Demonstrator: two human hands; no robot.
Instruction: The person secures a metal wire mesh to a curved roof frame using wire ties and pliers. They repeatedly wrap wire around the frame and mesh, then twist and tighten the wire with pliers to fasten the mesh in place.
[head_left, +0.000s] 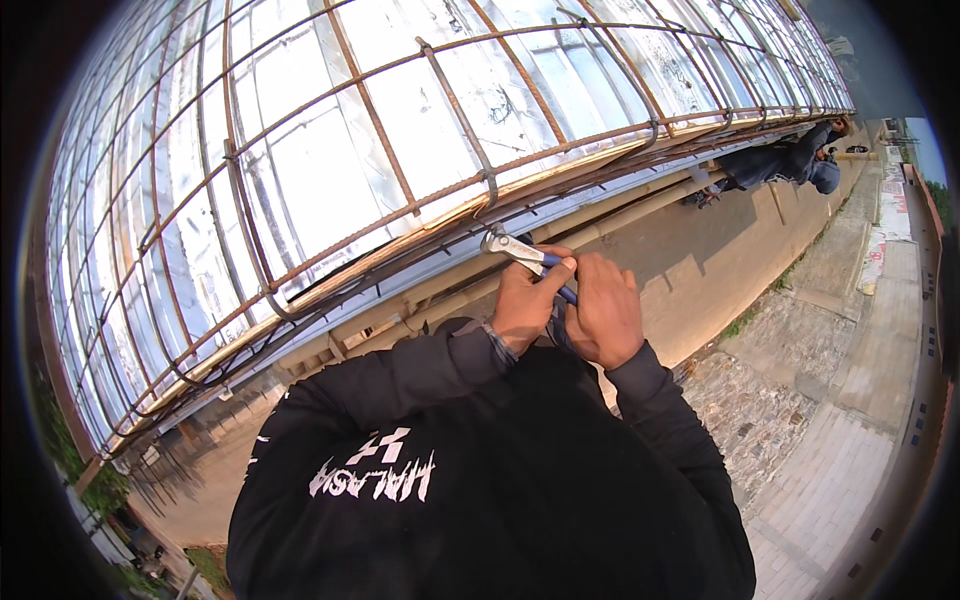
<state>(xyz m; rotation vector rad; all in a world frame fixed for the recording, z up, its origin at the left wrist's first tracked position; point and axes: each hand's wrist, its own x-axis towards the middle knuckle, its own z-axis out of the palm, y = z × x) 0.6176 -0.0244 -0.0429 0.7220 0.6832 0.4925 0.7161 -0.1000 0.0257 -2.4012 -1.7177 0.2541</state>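
Observation:
Metal end-cutting pincers [505, 246] with blue handles point up and to the left, their jaws beside the bent end of a rebar at the deck's edge. Wrapped around the handles is my right hand [607, 310], closed. My left hand [527, 303] is closed too, its thumb and fingers pressed on the handles just below the metal head. Above the pincers runs a rusty rebar grid [440, 187] with hooked ends over shiny metal decking [300, 190]. Whether the jaws grip any wire is too small to tell.
Bamboo poles [630, 212] run along below the deck edge. Another person in dark clothing [770, 163] is at the same edge, far right. Well below lie bare ground [730, 260] and a paved strip [830, 480], so the deck stands high.

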